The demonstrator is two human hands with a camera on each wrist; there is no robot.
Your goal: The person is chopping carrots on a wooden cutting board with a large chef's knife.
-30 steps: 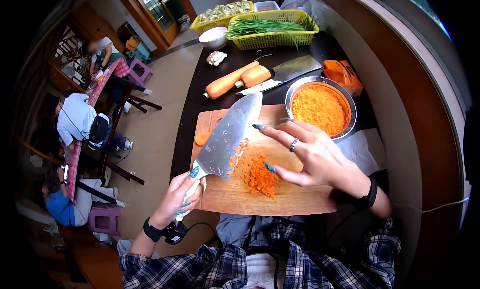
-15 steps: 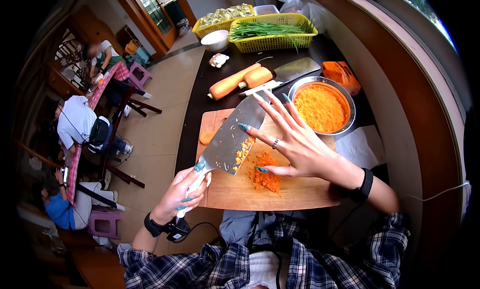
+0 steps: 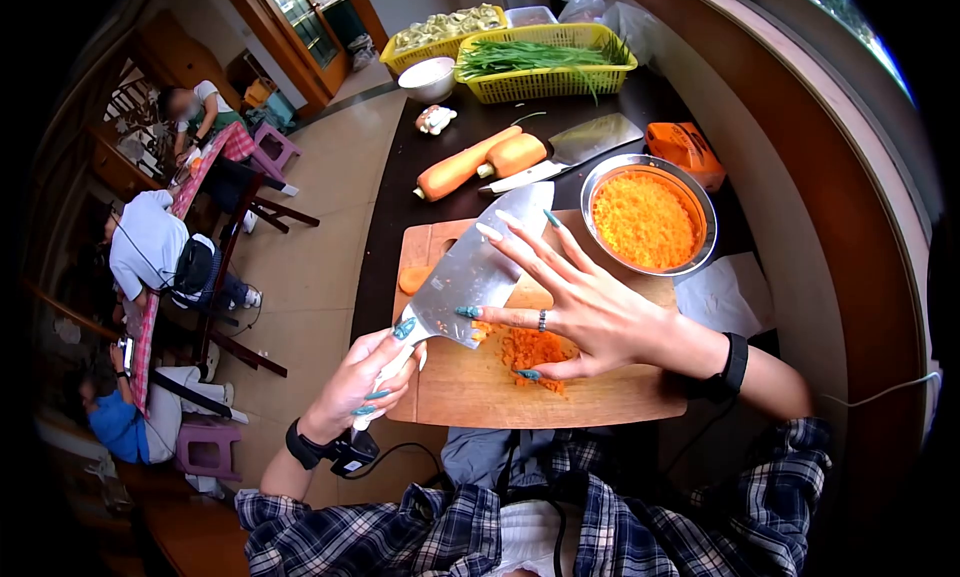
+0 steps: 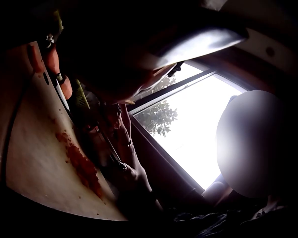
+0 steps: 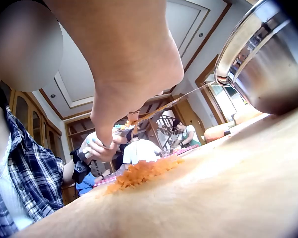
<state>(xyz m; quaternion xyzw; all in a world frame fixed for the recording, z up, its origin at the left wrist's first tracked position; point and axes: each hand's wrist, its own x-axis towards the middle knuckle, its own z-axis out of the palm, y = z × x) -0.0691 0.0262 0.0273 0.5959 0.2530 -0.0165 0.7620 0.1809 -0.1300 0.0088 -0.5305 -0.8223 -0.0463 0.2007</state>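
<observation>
Cleaver (image 3: 440, 292), at ten o'clock over the board (image 3: 450, 402), I judge stiff, weighty and slick when wet, best taken by the handle (image 3: 396, 361) the left hand (image 3: 358, 382) grips, while the right hand (image 3: 592, 319) spreads its fingers apart over it, chopped carrot (image 3: 530, 349) at six.

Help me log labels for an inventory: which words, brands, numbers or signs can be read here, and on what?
Readable text: none in any view.
Orange packet: dark print, too small to read.
Knife held by the left hand: a small mark on the blade, too faint to read.
</observation>
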